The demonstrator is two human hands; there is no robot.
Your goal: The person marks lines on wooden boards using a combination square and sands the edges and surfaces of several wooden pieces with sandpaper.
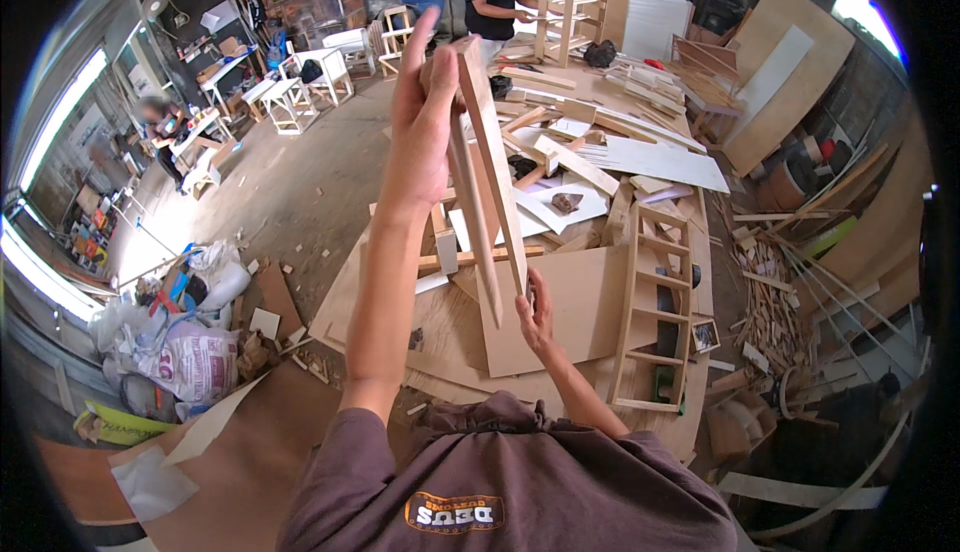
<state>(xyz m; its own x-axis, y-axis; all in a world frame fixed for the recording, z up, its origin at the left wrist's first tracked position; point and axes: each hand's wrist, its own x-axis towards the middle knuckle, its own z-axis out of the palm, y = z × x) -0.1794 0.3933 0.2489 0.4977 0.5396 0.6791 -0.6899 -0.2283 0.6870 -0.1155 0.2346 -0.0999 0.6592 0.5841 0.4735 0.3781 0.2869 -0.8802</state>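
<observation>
A slender wooden piece (pixel 491 142) with two long pale rails, seen almost edge-on, slants up in front of me over the worktable. My left hand (pixel 425 132) is raised high and closed about its upper end, with one finger pointing up. Lower down, my right hand (pixel 537 312) grips the near end of the longer rail, its fingers partly hidden. Below it lies a flat brown board (pixel 560 312) on the worktable (pixel 345 317). A ladder-like wooden frame (pixel 622 352) with several crosspieces rests to the right of my right hand.
Wood offcuts and white panels (pixel 660 162) crowd the table's far half. Behind it a person (pixel 490 2) in a dark shirt touches a small wooden shelf rack (pixel 567 22). Filled sacks (pixel 190 362) stand at left; scrap wood (pixel 770 312) is heaped at right.
</observation>
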